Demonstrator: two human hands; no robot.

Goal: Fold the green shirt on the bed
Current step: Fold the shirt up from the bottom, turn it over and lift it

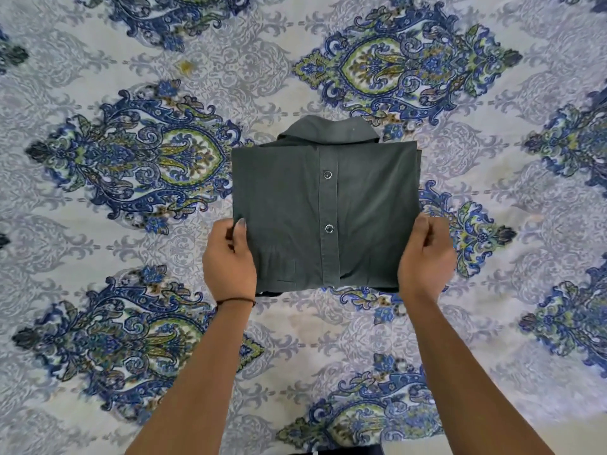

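Dark green cloth fills the middle of my view: the green shirt (325,208) sits on the bed (98,339), folded into a compact square. Its collar (328,129) is at the far edge, and the placket with two snap buttons (327,174) faces up. The left hand (230,261) pinches the near-left edge, thumb on top and fingers (227,236) curled. The right hand (425,257) grips the near-right edge likewise. A thin dark band (235,302) circles the left wrist.

Folded green shirt (325,205) on patterned bedsheet (98,93), left hand (229,261) and right hand (426,257) gripping near corners
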